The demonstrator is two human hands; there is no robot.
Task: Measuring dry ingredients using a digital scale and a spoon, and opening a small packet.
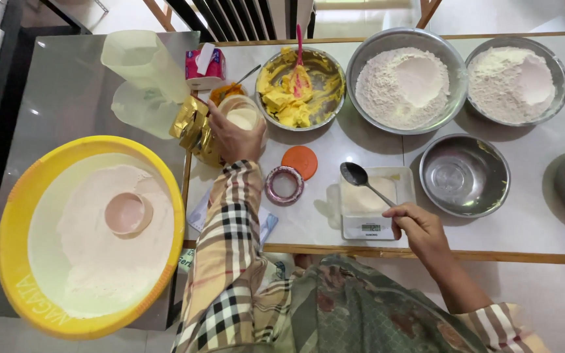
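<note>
I start with the big yellow basin (17, 216) on the left, holding a mound of flour with a small pink cup (125, 213) sunk in it. Across the back of the table (544, 229) sit two wide steel bowls of flour (403, 82) (516, 80), then a steel bowl of yellow butter or margarine (301, 88) with a pink spatula (298, 55) standing in it. An empty steel bowl (463, 174) waits on the right.

Judging from this layout, I read the bulk ingredients as already portioned out, and the weighing of a fine powder as underway, not finished: the small white tray on the digital scale (369, 225) already carries a pale heap, while the jar is uncapped, its orange lid (299, 161) lying flat beside a ring-shaped object (284, 185).

My left hand (233, 134) is wrapped around the open jar of white powder (243, 117), gripping its side; the jar stands near the butter bowl, tipped slightly, mouth upward. Gold foil packets (191, 124) lie just beside it.

My right hand (420, 229) pinches the handle end of a metal spoon (359, 176), fingers closed on it. The spoon hovers over the scale tray, its long axis running diagonally from my hand up and to the left, bowl end pointing toward the jar. The bowl looks empty.
</note>
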